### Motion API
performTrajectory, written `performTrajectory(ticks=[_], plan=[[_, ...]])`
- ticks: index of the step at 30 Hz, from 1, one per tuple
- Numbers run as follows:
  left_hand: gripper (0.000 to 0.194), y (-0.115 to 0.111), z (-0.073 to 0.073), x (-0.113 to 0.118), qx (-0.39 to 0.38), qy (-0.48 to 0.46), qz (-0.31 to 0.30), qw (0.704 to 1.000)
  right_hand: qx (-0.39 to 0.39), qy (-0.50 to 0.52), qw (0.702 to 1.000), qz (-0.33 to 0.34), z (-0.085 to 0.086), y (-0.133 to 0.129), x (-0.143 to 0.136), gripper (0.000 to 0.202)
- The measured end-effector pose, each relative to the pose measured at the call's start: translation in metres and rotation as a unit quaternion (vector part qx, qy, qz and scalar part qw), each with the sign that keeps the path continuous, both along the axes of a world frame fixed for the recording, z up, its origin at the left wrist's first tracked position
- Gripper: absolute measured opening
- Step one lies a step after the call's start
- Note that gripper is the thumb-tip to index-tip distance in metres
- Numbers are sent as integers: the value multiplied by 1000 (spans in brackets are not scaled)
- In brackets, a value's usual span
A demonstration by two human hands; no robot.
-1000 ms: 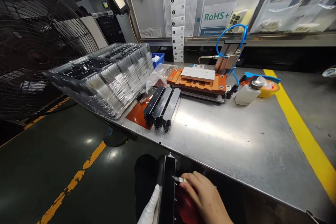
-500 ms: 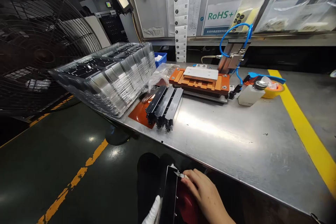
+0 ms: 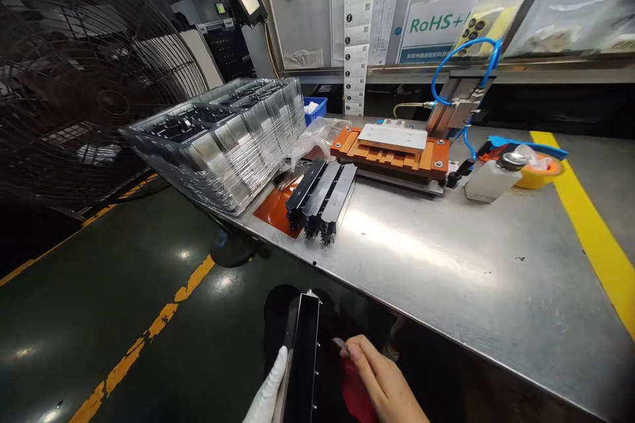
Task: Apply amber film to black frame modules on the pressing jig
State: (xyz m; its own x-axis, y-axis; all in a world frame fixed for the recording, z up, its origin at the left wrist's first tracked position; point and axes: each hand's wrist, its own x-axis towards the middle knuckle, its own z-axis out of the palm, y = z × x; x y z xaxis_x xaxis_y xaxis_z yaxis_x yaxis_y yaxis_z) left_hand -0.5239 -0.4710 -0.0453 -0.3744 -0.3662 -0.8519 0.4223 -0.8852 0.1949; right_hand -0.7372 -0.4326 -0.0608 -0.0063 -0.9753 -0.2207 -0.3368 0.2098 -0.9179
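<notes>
My left hand point(image 3: 269, 388), in a white glove, grips a long black bar-shaped part point(image 3: 303, 357) at the bottom centre, its thumb along the left side. Small pins stick out along the part's right edge. My bare right hand point(image 3: 378, 373) pinches a small pointed metal blade point(image 3: 340, 343), which is apart from the part, to its right. On the bench above lie three similar black parts point(image 3: 325, 198) side by side, partly over an orange sheet point(image 3: 274, 211).
Stacked clear trays point(image 3: 233, 145) stand at the bench's left, beside a large fan point(image 3: 99, 92). An orange fixture point(image 3: 391, 152), a white bottle point(image 3: 491, 180) and yellow tape point(image 3: 540, 175) sit on the metal bench point(image 3: 446, 264). A blue bin point(image 3: 317, 110) is behind.
The blade in my right hand has come away from the part's upper right edge. My left hand has shifted the black part left and slightly up. The whole view has shifted a little.
</notes>
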Motion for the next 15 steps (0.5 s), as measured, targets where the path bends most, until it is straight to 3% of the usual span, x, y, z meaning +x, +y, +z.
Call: performTrajectory(ticks=[3, 6, 11, 13, 15], plan=[[37, -7, -1, -5, -18, -10, -2, 1000, 1, 30, 1000, 8, 24, -11, 4, 40], [36, -11, -1, -9, -38, -17, -4, 999, -22, 71, 997, 0, 28, -12, 1, 36], [28, -13, -4, -10, -68, -26, 9, 997, -86, 137, 980, 117, 29, 3, 0, 29], [26, -14, -4, -13, -80, -25, 14, 996, -74, 126, 984, 107, 30, 4, -1, 29], [25, -15, -3, -16, -90, -20, 14, 996, -52, 107, 991, 56, 31, -1, -2, 32]])
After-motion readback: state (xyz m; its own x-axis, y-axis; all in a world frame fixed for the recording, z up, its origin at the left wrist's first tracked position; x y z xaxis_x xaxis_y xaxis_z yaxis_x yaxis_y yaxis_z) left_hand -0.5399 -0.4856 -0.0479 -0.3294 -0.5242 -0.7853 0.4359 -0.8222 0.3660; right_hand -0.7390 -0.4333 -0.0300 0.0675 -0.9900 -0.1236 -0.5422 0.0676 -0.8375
